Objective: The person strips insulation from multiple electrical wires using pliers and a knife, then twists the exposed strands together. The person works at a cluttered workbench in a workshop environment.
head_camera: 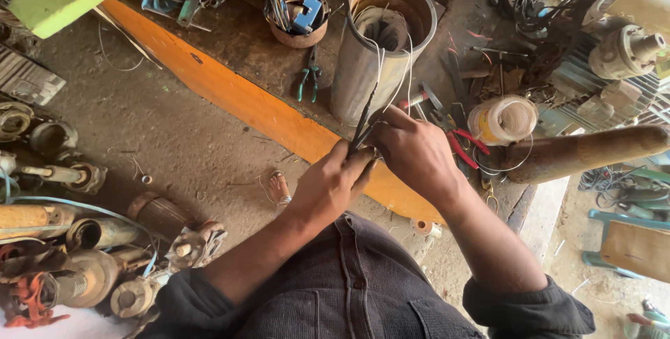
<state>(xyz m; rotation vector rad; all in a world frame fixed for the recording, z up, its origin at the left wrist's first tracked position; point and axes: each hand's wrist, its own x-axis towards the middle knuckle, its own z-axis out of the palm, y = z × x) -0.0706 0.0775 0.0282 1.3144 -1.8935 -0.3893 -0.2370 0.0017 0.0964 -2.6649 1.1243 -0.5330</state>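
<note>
My left hand [335, 180] and my right hand [413, 149] meet at the front edge of the orange-edged workbench [237, 98]. Both pinch a thin dark sleeve or strip [364, 119] that runs up with pale wires [405, 74] into the open top of a tall grey metal cylinder [380, 39]. The cylinder stands upright on the bench, with windings visible inside. My fingers hide the lower end of the strip.
On the bench lie green-handled pliers [308, 81], red-handled pliers [464, 145], a roll of pale tape [502, 119], a bowl of small parts [299, 14] and a rusty pipe [586, 152]. Old pump and motor parts [91, 255] crowd the floor at left.
</note>
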